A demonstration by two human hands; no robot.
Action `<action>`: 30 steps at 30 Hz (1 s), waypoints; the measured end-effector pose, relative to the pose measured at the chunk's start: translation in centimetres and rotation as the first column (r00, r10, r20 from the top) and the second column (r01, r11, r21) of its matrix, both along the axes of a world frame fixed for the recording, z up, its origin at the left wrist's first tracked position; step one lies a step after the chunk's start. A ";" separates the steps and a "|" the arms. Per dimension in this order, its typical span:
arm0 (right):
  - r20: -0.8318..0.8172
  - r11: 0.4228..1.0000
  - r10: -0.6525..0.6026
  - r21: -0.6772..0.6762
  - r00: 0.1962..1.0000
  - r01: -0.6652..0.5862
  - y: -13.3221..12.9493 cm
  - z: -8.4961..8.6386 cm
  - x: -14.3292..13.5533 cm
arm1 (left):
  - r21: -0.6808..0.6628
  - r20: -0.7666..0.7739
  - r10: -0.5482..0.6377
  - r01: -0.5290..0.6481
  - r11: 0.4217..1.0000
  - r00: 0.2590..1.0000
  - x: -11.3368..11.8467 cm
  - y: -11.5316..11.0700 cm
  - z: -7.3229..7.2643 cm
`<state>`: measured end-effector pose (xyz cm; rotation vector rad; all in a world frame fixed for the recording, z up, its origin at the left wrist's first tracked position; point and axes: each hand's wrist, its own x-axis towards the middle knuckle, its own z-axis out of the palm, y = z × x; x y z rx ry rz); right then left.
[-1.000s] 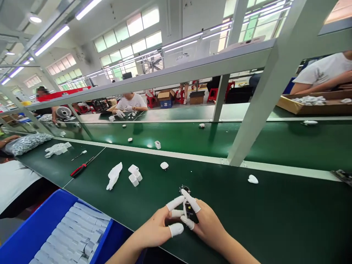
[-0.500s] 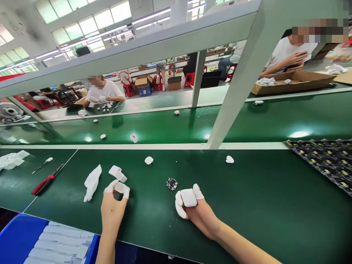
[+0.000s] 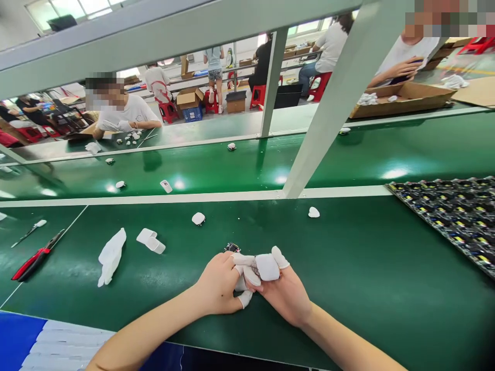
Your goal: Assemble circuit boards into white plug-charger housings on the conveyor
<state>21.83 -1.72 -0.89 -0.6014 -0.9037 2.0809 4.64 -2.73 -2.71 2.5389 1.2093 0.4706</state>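
My right hand [image 3: 288,296], with white finger cots on its fingertips, grips a white rounded-square plastic casing [image 3: 267,267] between thumb and fingers. My left hand [image 3: 220,286], also in finger cots, is closed beside it, its fingertips meeting those of the right hand. Between the left thumb and fingers a white plastic cover [image 3: 240,283] shows only in part. Just behind the left fingers lies a small circuit board [image 3: 232,248], partly hidden by them. Farther back on the green bench [image 3: 367,288] is another white casing [image 3: 198,219].
Left of my hands lie white plastic pieces [image 3: 150,240], a crumpled white glove or cloth [image 3: 112,256] and red-black pliers [image 3: 36,260]. A heart-shaped white piece [image 3: 314,212] sits behind. Circuit panels [image 3: 456,221] lie right. A slanted post [image 3: 320,118] stands ahead; a blue bin [image 3: 19,335] is front left.
My left hand has moved right with the white cover, from beside the loose white pieces to the right hand. My right hand still holds the casing. The view has tilted down slightly.
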 end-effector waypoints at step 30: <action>0.100 0.949 0.278 0.128 0.955 -0.289 -0.6 0.1 -0.2 | 0.269 0.600 -0.088 -0.097 0.958 0.795 -0.7 -1.7 -0.8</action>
